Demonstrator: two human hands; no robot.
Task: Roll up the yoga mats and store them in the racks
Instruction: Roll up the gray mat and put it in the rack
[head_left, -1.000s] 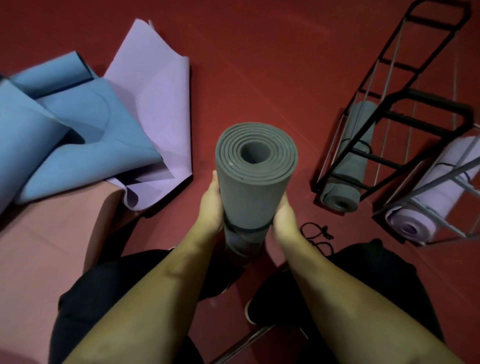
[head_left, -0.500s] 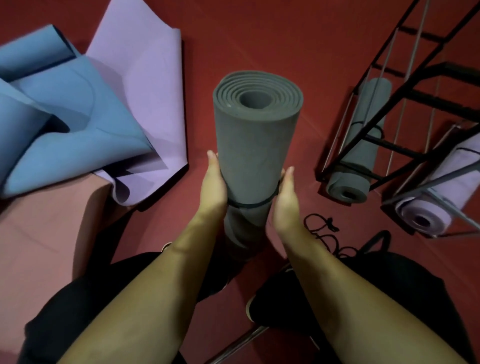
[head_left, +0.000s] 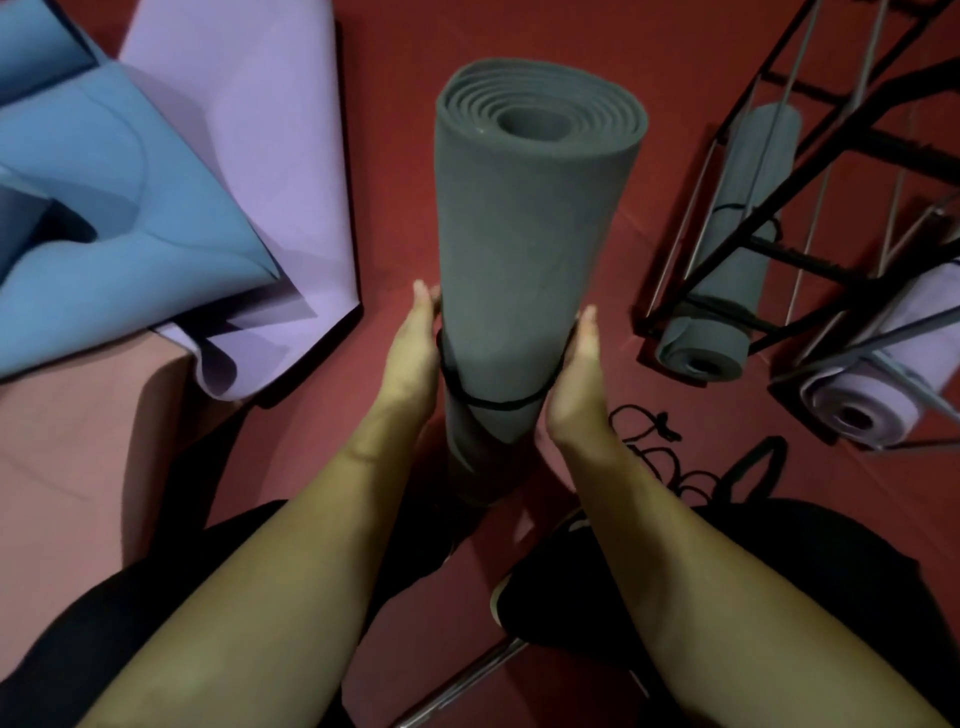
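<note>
A rolled grey yoga mat (head_left: 530, 249) stands upright in front of me, its spiral end facing up. A thin black elastic band (head_left: 498, 404) circles its lower part. My left hand (head_left: 413, 348) and my right hand (head_left: 576, 374) press against opposite sides of the roll at the band, fingers straight and pointing up. The thumbs are hidden behind the roll. To the right, a black metal rack (head_left: 815, 262) holds another grey roll (head_left: 727, 291) and a lilac roll (head_left: 872, 395).
Unrolled mats lie crumpled on the red floor at the left: a blue one (head_left: 130, 218), a lilac one (head_left: 270, 156) and a pink one (head_left: 78, 441). Loose black cords (head_left: 654, 441) lie by my right knee. My knees fill the bottom of the view.
The grey roll has come up closer to the camera. My fingers have straightened along its sides, and the black band now shows around the roll between my palms.
</note>
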